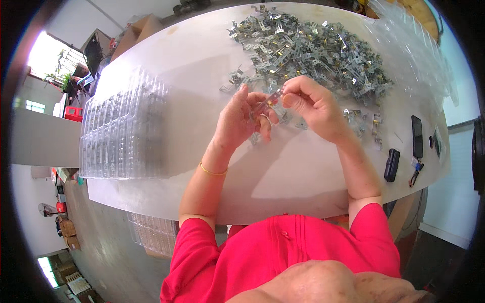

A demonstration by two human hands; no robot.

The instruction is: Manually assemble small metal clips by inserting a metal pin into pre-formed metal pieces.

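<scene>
Over the middle of the table, a small, narrow metal bracket (273, 97) spans the gap between my two hands. My right hand (317, 108) pinches its upper end between thumb and fingers. Its lower end lies among the curled fingers of my left hand (238, 115), whose thumb points up. Part of the bracket is hidden by these fingers. Just beyond the hands spreads a large heap of silvery metal brackets (308, 50), some with yellowish parts. Several loose brackets (355, 121) lie to the right of my right hand.
Stacked transparent plastic trays (124, 126) with compartments stand at the table's left. Transparent plastic bags (411, 50) cover the far right. Near the right edge lie a phone (417, 136), a black case (391, 165) and keys (416, 172). The white table (197, 76) has a curved-looking edge.
</scene>
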